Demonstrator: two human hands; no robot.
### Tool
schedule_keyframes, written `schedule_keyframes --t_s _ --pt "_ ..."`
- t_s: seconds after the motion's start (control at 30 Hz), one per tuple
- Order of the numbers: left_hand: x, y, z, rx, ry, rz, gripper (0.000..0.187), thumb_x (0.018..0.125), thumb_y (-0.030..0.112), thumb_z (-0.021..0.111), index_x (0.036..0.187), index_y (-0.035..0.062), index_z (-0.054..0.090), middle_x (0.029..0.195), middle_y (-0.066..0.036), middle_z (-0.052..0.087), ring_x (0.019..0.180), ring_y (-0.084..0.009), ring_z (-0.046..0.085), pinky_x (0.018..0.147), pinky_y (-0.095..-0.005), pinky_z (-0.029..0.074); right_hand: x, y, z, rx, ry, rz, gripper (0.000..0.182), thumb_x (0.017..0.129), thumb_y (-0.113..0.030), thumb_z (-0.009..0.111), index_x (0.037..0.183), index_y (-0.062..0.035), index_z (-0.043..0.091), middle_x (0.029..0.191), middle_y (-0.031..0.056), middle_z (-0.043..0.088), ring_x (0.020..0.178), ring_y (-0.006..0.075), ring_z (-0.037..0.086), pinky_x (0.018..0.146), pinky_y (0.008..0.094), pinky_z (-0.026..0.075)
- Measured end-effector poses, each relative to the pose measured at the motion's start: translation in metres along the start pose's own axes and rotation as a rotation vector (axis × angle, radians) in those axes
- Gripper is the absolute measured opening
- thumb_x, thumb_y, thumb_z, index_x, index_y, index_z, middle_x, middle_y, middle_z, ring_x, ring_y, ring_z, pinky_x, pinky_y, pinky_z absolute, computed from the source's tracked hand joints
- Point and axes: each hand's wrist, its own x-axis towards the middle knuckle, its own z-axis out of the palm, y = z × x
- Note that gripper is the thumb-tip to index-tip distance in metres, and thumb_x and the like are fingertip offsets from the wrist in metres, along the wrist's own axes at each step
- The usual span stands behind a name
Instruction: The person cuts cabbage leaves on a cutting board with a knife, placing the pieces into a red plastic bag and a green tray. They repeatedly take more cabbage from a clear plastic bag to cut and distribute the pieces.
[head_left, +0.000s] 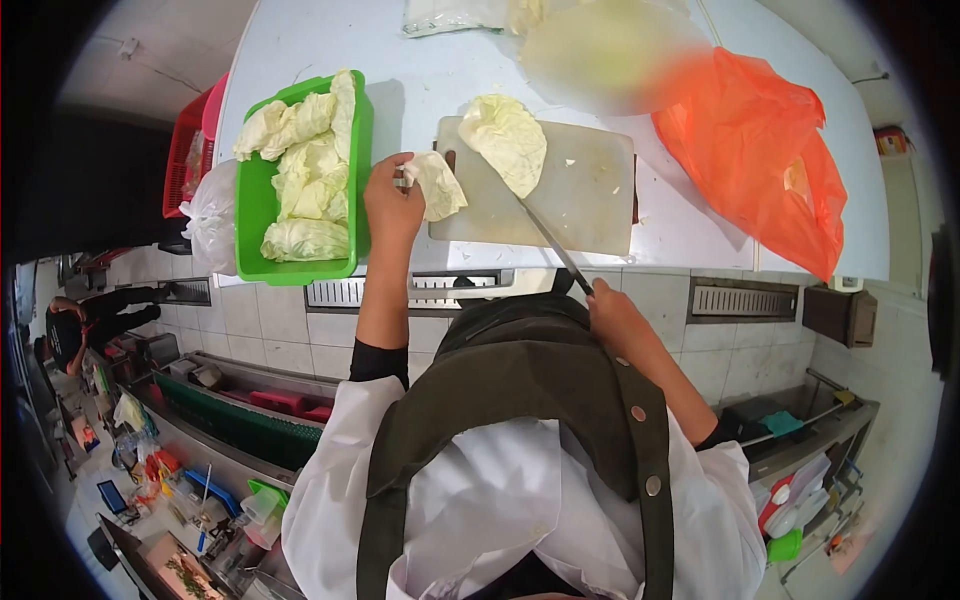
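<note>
My left hand [395,200] is closed on a piece of pale cabbage leaf [440,190] at the left edge of the cutting board [590,215]. In my right hand [615,315] is the handle of a knife [545,233], whose blade slants up and left over the board. The knife's tip is close to the lower end of a larger cabbage leaf [505,140], which lies flat on the board. Small pale scraps are scattered on the board's right part. Left of my left hand stands a green basket [362,150] holding several folded or rolled cabbage leaves [310,180].
An orange plastic bag [755,150] lies on the table's right side. Behind the board is a blurred pale round shape [600,55], with a clear plastic packet [452,15] beside it. A white plastic bag [212,215] and a red crate [187,150] are left of the basket.
</note>
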Motion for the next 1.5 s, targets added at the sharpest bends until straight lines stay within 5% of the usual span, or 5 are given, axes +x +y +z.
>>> schedule_keyframes --t_s 0.2,0.3,0.5,0.6,1.5 --pt "0.033 0.053 0.003 0.236 0.056 0.520 0.064 0.069 0.018 0.074 0.126 0.0049 0.049 0.126 -0.020 0.046 0.115 -0.0321 0.047 0.095 -0.0433 0.041 -0.027 -0.002 -0.030 0.245 0.133 -0.132 0.020 0.094 -0.016 0.043 0.091 0.0046 0.043 0.081 0.0303 0.057 0.082 0.0473 0.055 0.070 0.0476 0.043" --pt "0.064 0.057 0.043 0.198 -0.210 0.217 0.067 0.069 0.018 0.073 0.129 0.0048 0.044 0.117 -0.020 0.054 0.107 -0.0348 0.053 0.090 -0.0421 0.044 -0.021 0.002 -0.032 0.359 0.173 -0.050 0.017 0.094 -0.015 0.045 0.095 0.0009 0.039 0.064 0.0175 0.049 0.055 0.0262 0.051 0.059 0.0421 0.043" --pt "0.018 0.069 0.062 -0.054 -0.354 -0.252 0.061 0.071 0.017 0.072 0.117 -0.0031 0.038 0.076 -0.016 0.062 0.067 -0.0268 0.063 0.061 -0.0325 0.050 -0.029 -0.017 -0.038 0.379 0.250 -0.177 0.014 0.093 -0.009 0.042 0.098 0.0015 0.034 0.075 0.0317 0.053 0.077 0.0509 0.052 0.065 0.0495 0.040" --pt "-0.038 0.031 0.092 -0.193 -0.324 -0.219 0.059 0.073 0.013 0.074 0.114 -0.0047 0.036 0.074 -0.012 0.058 0.064 -0.0142 0.059 0.056 -0.0251 0.048 -0.009 -0.021 -0.023 0.328 0.256 -0.174 0.014 0.093 -0.008 0.040 0.099 0.0034 0.034 0.075 0.0334 0.054 0.076 0.0508 0.053 0.067 0.0515 0.040" --pt "-0.070 0.068 0.082 -0.101 -0.338 -0.086 0.052 0.069 0.003 0.070 0.106 -0.0030 0.033 0.066 -0.009 0.054 0.058 -0.0172 0.056 0.053 -0.0285 0.046 0.046 -0.030 0.016 0.196 0.190 -0.028 0.035 0.087 -0.007 0.033 0.114 0.0149 0.038 0.088 0.0363 0.058 0.088 0.0465 0.059 0.077 0.0476 0.047"
